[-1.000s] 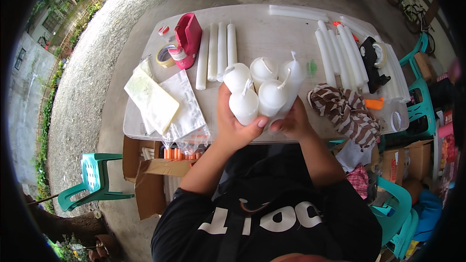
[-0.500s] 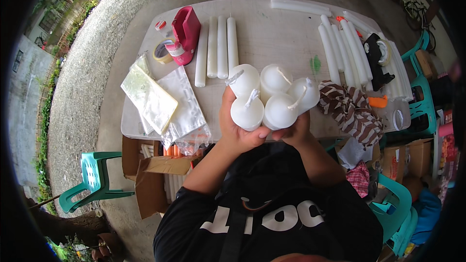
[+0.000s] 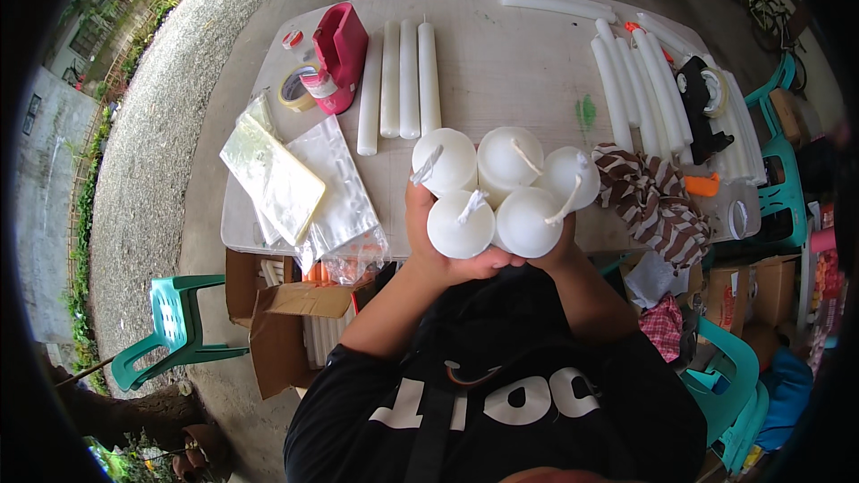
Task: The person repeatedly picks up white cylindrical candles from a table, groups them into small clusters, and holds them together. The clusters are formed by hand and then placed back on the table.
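Observation:
Several thick white candles (image 3: 460,225) are bunched together in front of me, their rounded tops and wicks facing up toward me. My left hand (image 3: 436,261) is closed round the left and near side of the bunch. On the near right side, my right hand (image 3: 557,252) grips the same candles, its fingers mostly hidden under and behind them. Beyond the bunch, a row of long white candles (image 3: 391,80) lies on the table (image 3: 501,63). More long candles (image 3: 658,94) lie at the right.
At the left are clear plastic bags (image 3: 333,181), a roll of tape (image 3: 298,89) and a cut pink container (image 3: 344,54). A black tape dispenser (image 3: 691,107) and brown-white striped cloth (image 3: 658,206) lie at the right. Below stand a cardboard box (image 3: 277,340) and green chairs (image 3: 174,326).
The bunch of candles has come slightly nearer to me and looks larger, with its tops turned more toward me. Both hands have shifted with it and still hold it.

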`<act>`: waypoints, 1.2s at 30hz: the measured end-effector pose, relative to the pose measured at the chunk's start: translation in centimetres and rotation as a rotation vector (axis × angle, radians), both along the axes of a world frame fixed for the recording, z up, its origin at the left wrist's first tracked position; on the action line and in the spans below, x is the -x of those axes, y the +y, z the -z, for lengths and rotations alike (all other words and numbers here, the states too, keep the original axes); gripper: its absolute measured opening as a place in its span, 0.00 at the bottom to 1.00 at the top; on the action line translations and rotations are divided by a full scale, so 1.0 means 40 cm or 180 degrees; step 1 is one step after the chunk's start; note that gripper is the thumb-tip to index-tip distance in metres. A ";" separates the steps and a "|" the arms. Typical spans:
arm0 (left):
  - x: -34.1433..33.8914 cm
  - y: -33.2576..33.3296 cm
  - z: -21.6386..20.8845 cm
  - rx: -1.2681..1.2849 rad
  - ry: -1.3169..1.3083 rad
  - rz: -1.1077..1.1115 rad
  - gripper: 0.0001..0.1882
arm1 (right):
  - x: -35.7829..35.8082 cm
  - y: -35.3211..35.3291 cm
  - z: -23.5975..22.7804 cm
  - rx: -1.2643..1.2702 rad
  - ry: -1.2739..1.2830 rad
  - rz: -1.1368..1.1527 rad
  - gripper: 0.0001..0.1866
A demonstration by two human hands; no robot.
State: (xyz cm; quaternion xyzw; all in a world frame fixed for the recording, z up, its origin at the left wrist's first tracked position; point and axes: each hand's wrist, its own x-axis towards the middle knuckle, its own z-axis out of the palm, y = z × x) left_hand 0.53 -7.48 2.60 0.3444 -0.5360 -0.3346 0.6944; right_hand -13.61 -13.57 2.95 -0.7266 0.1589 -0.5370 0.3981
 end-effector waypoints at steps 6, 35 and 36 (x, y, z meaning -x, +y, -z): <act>-0.004 -0.003 0.021 -0.0071 0.0077 0.0147 0.57 | -0.005 0.001 0.010 -0.0190 -0.0146 -0.0070 0.53; -0.016 -0.007 0.030 -0.0289 -0.0479 -0.0017 0.62 | -0.020 -0.022 0.119 -0.0325 -0.0244 -0.0188 0.51; -0.013 -0.004 0.032 -0.0273 -0.0418 -0.0074 0.62 | -0.022 -0.020 0.111 -0.0392 -0.0269 -0.0233 0.51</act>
